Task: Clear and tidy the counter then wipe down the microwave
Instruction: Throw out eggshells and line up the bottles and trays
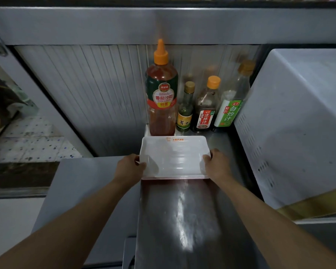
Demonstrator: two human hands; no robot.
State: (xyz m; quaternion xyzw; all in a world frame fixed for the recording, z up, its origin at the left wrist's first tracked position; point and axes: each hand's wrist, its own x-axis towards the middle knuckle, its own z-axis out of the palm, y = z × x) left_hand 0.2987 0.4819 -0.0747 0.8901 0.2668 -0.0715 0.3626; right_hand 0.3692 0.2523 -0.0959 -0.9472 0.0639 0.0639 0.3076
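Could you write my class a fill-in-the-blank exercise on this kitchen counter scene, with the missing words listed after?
1. The left hand and right hand grip a stack of white ____.
2. The tallest bottle has an ____ cap.
3. Behind the trays stand ____ bottles.
4. The white microwave sits to the ____ of the bottles.

Missing words: trays; orange; four; right

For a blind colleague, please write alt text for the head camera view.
Both hands, left hand and right hand, grip a stack of white trays by its short sides on a steel counter. Behind it stand four sauce bottles; a white microwave sits to the right.
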